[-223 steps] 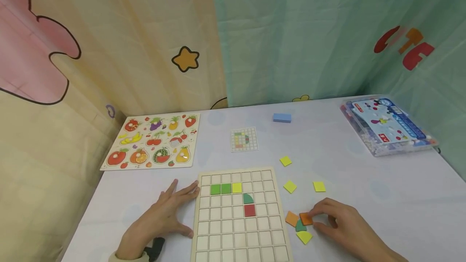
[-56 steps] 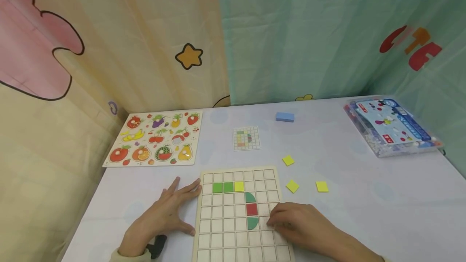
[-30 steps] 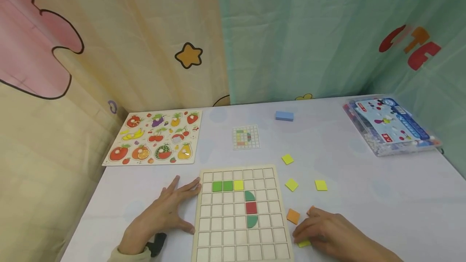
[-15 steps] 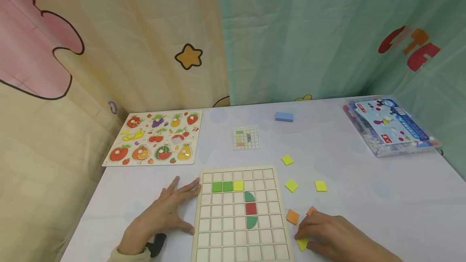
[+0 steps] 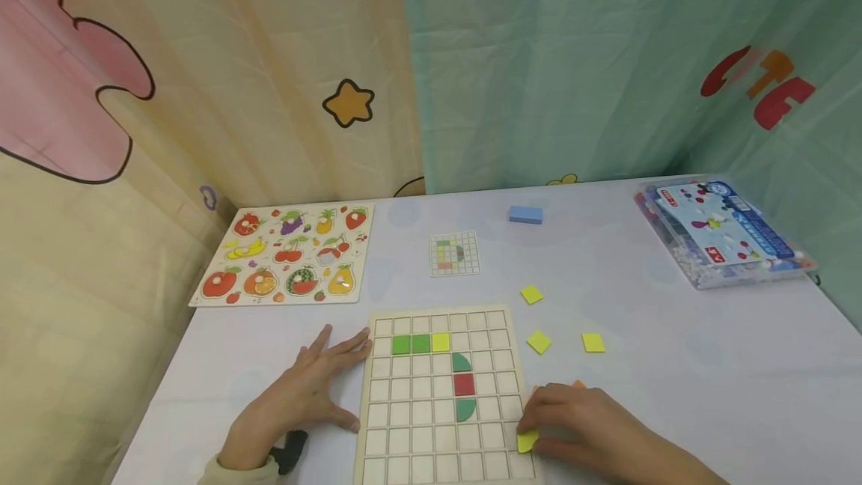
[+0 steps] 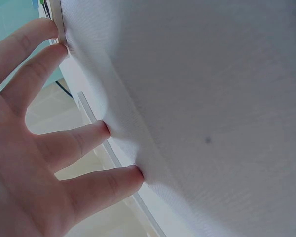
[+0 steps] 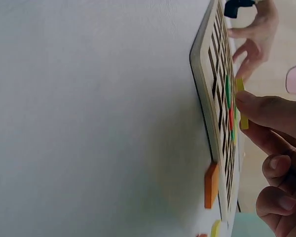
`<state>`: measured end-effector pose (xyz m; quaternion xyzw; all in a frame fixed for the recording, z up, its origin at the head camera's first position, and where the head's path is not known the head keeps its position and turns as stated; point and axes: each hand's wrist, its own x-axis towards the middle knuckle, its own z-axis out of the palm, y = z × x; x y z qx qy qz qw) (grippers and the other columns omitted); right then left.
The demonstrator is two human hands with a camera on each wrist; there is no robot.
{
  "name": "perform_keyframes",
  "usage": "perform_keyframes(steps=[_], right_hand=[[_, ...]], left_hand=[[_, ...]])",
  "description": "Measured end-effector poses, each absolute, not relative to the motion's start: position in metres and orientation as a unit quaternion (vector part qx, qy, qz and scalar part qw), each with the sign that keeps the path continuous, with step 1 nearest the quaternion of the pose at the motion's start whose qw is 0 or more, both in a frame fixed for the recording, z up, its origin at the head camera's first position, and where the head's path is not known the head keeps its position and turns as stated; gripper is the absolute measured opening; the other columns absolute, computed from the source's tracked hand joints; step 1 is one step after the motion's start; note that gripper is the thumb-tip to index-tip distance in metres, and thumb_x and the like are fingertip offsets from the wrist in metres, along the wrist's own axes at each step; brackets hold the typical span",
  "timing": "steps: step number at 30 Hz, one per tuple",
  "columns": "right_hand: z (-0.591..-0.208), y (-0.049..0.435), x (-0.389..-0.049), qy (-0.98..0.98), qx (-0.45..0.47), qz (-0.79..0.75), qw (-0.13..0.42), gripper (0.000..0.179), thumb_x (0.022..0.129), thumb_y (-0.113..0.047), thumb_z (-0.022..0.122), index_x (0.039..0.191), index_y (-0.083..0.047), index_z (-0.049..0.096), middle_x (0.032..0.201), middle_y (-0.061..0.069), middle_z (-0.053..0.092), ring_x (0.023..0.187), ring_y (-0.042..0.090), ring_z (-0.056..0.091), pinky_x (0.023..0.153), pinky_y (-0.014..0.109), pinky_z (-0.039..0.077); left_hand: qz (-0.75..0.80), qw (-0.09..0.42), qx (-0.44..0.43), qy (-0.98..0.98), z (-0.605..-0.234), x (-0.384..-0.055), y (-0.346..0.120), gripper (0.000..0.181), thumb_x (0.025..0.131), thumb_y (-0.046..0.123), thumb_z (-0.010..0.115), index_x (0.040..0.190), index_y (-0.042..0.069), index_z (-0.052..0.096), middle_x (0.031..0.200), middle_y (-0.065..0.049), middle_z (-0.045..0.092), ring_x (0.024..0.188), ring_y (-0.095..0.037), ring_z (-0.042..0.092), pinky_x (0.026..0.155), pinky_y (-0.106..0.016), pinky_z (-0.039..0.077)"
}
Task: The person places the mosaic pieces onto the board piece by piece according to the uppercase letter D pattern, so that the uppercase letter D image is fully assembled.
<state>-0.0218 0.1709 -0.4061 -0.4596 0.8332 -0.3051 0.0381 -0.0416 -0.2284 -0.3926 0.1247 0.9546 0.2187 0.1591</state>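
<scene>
My right hand (image 5: 592, 425) pinches a yellow tile (image 5: 527, 441) with one rounded side over the right edge of a wooden grid board (image 5: 411, 439). The right wrist view shows that tile (image 7: 243, 116) edge-on between thumb and finger. At the board's left edge, my left hand (image 5: 303, 399) has its fingers spread, with fingertips and thumb against the rim. On the board sit two green squares (image 5: 411, 343), a yellow square (image 5: 441, 342), a red square (image 5: 463, 384), and green quarter-rounds above (image 5: 461, 362) and below (image 5: 465, 409) the red one.
Several yellow squares (image 5: 539, 342) lie right of the board. Orange tiles (image 7: 211, 185) are mostly hidden behind my right hand in the head view. Farther back are a pattern card (image 5: 455, 254), a blue block (image 5: 526, 215), a fruit puzzle (image 5: 283, 254) and a clear plastic case (image 5: 723, 230).
The lower green quarter-round has gone from the table onto the board below the red square. My right hand then took the yellow tile and carried it left to the board. My left hand stayed put.
</scene>
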Motion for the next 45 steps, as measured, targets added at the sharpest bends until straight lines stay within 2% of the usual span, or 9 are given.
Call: perform_keyframes(steps=[2,4,12,19,39,45], right_hand=[[-0.411,0.159,-0.021,0.824,-0.474,-0.31,-0.007,0.023,0.082,-0.019,0.079,0.102,-0.026,0.072,0.104,-0.02,0.061,0.094,-0.002,0.058,0.074,0.012,0.045],[-0.415,0.147,-0.019,0.82,-0.477,-0.315,-0.019,0.023,0.08,-0.016,0.08,0.1,-0.025,0.072,0.102,-0.019,0.061,0.093,-0.002,0.058,0.073,0.009,0.042],[-0.42,0.11,-0.017,0.826,-0.466,-0.316,-0.02,0.019,0.079,-0.014,0.08,0.095,-0.023,0.073,0.1,-0.017,0.063,0.093,-0.001,0.06,0.077,0.009,0.046],[-0.418,0.089,-0.019,0.825,-0.479,-0.298,-0.036,0.017,0.077,-0.016,0.081,0.092,-0.022,0.074,0.096,-0.017,0.063,0.089,-0.005,0.058,0.073,0.006,0.044],[-0.416,0.073,-0.022,0.831,-0.487,-0.267,-0.003,0.012,0.082,-0.018,0.079,0.094,-0.021,0.078,0.095,-0.016,0.062,0.085,-0.007,0.057,0.069,0.006,0.044],[-0.414,0.072,-0.023,0.836,-0.485,-0.255,0.002,0.015,0.082,-0.013,0.077,0.095,-0.022,0.079,0.094,-0.017,0.062,0.084,-0.008,0.057,0.067,0.005,0.044]], left_hand=[[0.218,0.159,0.123,0.955,-0.393,-0.041,-0.228,0.108,0.045,0.039,0.095,0.142,0.016,0.054,0.156,0.008,0.035,0.146,-0.047,0.006,0.105,-0.077,0.013],[0.218,0.157,0.123,0.955,-0.393,-0.041,-0.228,0.108,0.045,0.039,0.095,0.142,0.016,0.054,0.156,0.008,0.035,0.146,-0.047,0.006,0.105,-0.077,0.013],[0.218,0.158,0.118,0.956,-0.394,-0.041,-0.227,0.107,0.045,0.038,0.096,0.142,0.017,0.055,0.156,0.01,0.035,0.147,-0.045,0.006,0.106,-0.076,0.013],[0.218,0.159,0.117,0.956,-0.393,-0.041,-0.228,0.108,0.045,0.039,0.096,0.142,0.017,0.054,0.156,0.01,0.035,0.147,-0.045,0.007,0.105,-0.076,0.013],[0.219,0.159,0.118,0.956,-0.395,-0.041,-0.229,0.109,0.044,0.039,0.096,0.143,0.018,0.054,0.156,0.01,0.035,0.147,-0.044,0.006,0.106,-0.076,0.013],[0.218,0.158,0.119,0.956,-0.395,-0.041,-0.228,0.109,0.044,0.04,0.096,0.142,0.018,0.054,0.156,0.01,0.035,0.147,-0.045,0.006,0.106,-0.076,0.013]])
